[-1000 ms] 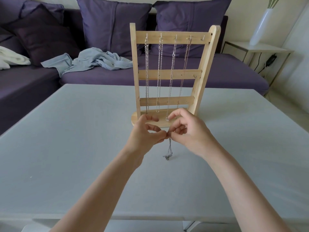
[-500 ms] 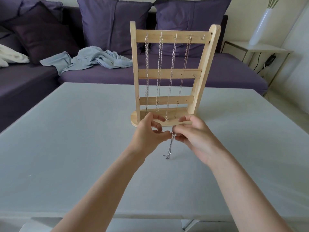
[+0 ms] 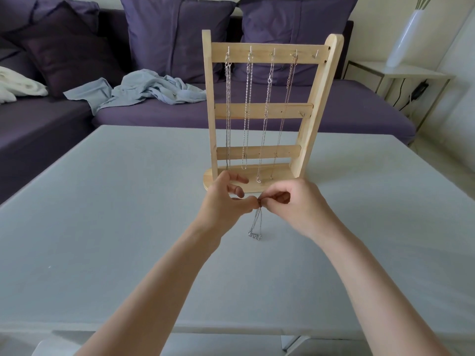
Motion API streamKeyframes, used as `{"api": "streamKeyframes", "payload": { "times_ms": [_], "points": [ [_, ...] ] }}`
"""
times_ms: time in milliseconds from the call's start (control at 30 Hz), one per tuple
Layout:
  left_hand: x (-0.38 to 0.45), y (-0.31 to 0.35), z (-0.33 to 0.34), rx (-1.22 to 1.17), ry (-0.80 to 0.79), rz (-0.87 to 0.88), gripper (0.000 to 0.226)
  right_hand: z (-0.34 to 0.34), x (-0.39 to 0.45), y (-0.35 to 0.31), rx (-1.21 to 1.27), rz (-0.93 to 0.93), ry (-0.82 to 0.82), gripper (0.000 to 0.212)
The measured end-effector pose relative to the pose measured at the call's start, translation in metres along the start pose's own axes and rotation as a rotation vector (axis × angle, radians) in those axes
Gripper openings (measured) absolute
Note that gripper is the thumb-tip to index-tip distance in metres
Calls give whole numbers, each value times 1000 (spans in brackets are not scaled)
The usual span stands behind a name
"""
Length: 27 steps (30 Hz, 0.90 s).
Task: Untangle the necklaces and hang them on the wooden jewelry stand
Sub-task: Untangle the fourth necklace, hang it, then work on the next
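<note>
Hands, left (image 3: 226, 201) and right (image 3: 295, 204), pinch a necklace (image 3: 255, 227) just before the stand (image 3: 259, 111), table (image 3: 102, 201) bare around.

Soft, even daylight fills the room, brightest at the right, leaving only a faint shadow on the table (image 3: 102, 201), while wide-angle distortion bends the edges and fine detail looks slightly soft

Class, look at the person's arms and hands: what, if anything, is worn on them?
Nothing shows on them. Both forearms are bare up to the frame's bottom edge, with no sleeves in view. The left hand and right hand carry no visible rings, watch, bracelet or gloves.
</note>
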<state>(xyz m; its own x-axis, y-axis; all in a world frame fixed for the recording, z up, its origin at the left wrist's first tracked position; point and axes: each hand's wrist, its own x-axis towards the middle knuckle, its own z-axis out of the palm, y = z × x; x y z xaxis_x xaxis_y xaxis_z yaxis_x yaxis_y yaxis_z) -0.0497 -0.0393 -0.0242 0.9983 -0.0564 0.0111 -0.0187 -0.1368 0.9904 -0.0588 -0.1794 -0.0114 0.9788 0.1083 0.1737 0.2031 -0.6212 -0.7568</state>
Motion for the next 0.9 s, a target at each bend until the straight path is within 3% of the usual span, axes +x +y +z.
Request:
{"api": "streamKeyframes", "payload": {
  "times_ms": [233, 367, 600, 733, 900],
  "points": [
    [1, -4, 4, 158, -23, 28, 33, 3, 1, 1, 149, 147, 61, 14],
    [2, -4, 5, 164, -18, 18, 32, 2, -1, 2, 346, 233, -87, 26],
    [1, 0, -3, -310, -94, -190, 24, -4, -3, -4, 355, 184, -272, 25],
    [0, 5, -4, -468, -160, -263, 22, -6, -1, 2, 358, 193, -152, 31],
    [-2, 1, 1, -240, -214, -214, 27, -5, 1, 8, 399, 215, 40, 31]
  ]
}}
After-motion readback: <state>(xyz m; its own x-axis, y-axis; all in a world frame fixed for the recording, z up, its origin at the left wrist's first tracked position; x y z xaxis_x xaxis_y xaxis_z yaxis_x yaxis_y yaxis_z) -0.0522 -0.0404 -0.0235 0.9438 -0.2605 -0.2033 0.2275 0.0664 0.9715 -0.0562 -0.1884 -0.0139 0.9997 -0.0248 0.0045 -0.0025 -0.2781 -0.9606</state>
